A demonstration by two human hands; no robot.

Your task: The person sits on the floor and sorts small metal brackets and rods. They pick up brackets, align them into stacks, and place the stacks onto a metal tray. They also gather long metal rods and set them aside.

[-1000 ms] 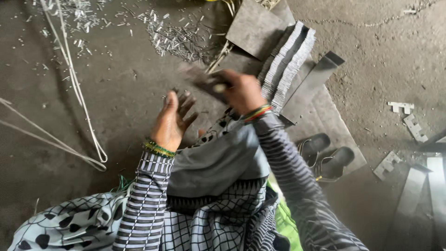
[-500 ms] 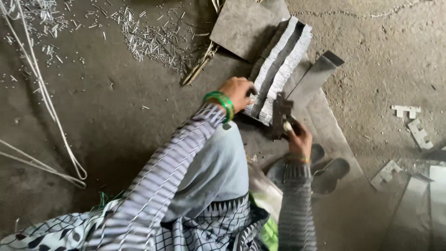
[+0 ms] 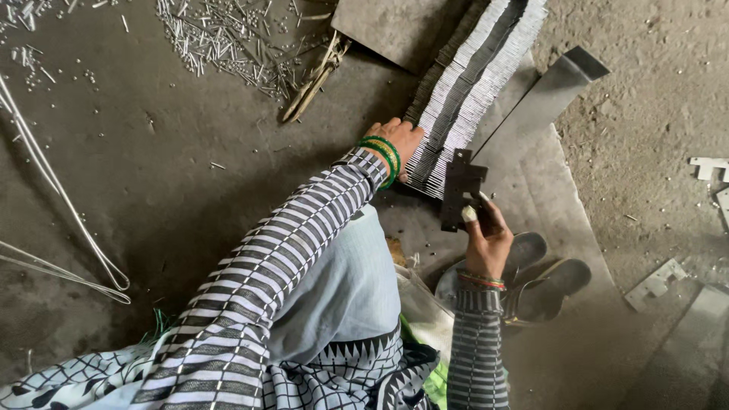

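Dark metal hinge (image 3: 459,190) held up right of centre, beside the stack of plates.
Thin, stiff, hard-edged steel, likely light; best pinched by its flat lower leaf, where the right hand (image 3: 486,239) grips it. The left hand (image 3: 399,140) rests on the silvery plate stack (image 3: 474,83), its grip hidden; sandals (image 3: 547,277) on the floor below.

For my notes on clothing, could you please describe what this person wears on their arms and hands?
Both arms wear long black-and-white striped sleeves. The left hand has green bangles at the wrist; the right hand has thinner multicoloured bangles. No gloves.
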